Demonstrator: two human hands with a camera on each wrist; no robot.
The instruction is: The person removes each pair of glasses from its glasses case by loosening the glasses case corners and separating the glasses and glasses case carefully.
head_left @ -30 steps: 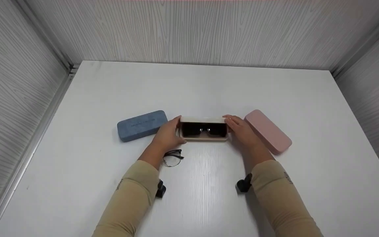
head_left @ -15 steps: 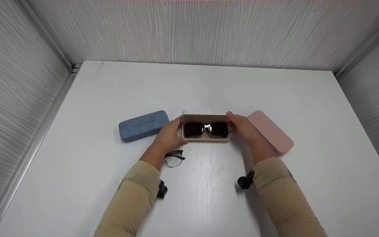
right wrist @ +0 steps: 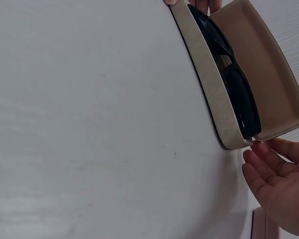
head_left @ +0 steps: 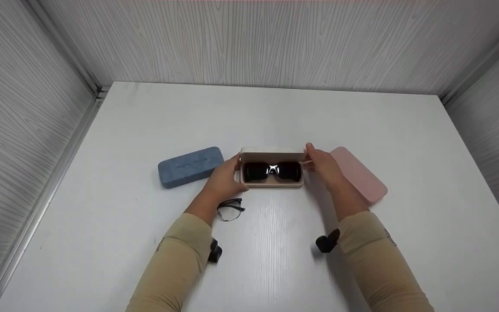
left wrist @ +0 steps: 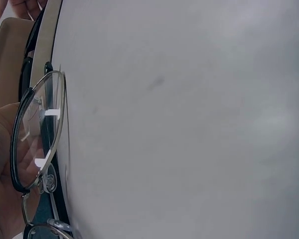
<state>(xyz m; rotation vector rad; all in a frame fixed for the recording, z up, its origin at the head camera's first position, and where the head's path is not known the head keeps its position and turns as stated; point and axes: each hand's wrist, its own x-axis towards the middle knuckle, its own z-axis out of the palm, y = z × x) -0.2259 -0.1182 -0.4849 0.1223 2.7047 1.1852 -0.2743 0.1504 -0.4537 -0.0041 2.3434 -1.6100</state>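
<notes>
A cream hinged glasses case [head_left: 273, 155] stands with its lid raised. Inside lie dark sunglasses [head_left: 256, 171], lenses toward me. My left hand [head_left: 223, 181] grips the case's left end, thumb at the front and fingers behind. At the right end, my right hand [head_left: 326, 168] touches the corner by the lid; the right wrist view has its fingers [right wrist: 261, 162] loosely bent at the hinge side, not wrapped round the case. Wire-and-black eyeglasses [head_left: 232, 202] rest on the table near my left wrist, partly hidden by it in the head view.
A blue glasses case [head_left: 191, 167] lies closed left of my left hand. Behind my right hand is a closed pink glasses case [head_left: 359, 174]. The white table [head_left: 271, 117] meets grooved panels at its back and sides.
The cream case's lid has swung up and back, showing more of the sunglasses. My right hand has shifted slightly right along with the lid; the left hand keeps its grip.
</notes>
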